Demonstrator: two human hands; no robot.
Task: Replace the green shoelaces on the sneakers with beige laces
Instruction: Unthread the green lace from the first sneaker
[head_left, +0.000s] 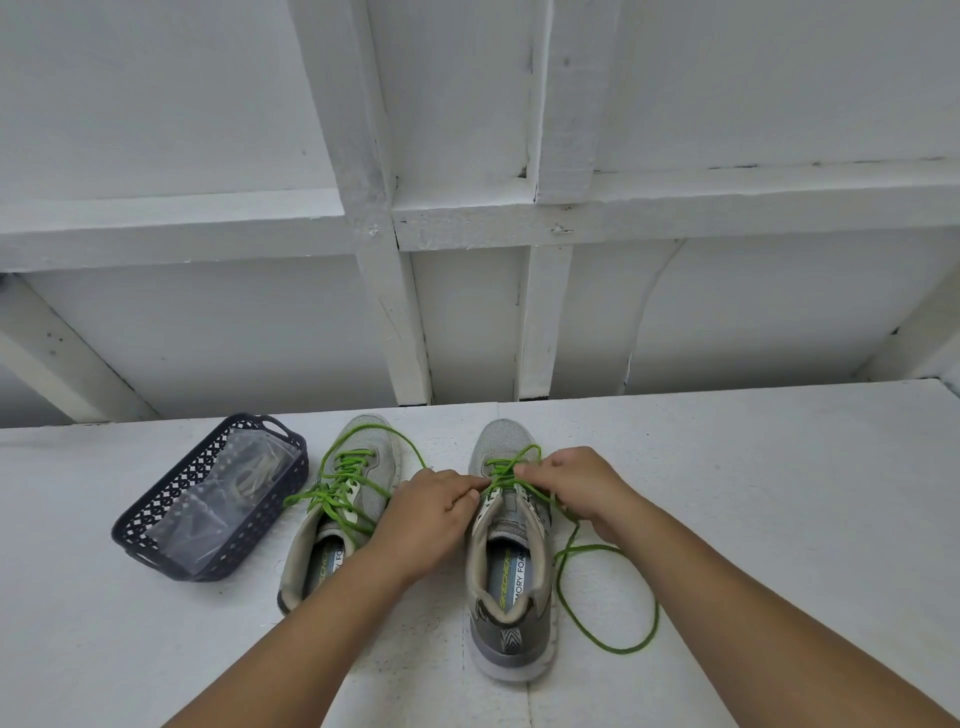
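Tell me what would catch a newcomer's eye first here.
The bright green laces on two grey sneakers at centre. The left hand and right hand pinch the lace over the right sneaker. Left of them sits a dark basket holding bagged beige laces.

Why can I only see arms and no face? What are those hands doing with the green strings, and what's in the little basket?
There is no machine here. The camera sits on a person's head and looks forward and down, so you see only their two arms and hands, never a face. There is just this one picture.

On the white surface stand two grey sneakers. The left hand and the right hand are both pinching the green lace on the right sneaker, up by its eyelets. It is untied, and a long loop of it lies beside that shoe. The left sneaker has its green lace loose too.

Further left is a dark basket. In it lies a clear bag with pale laces inside.
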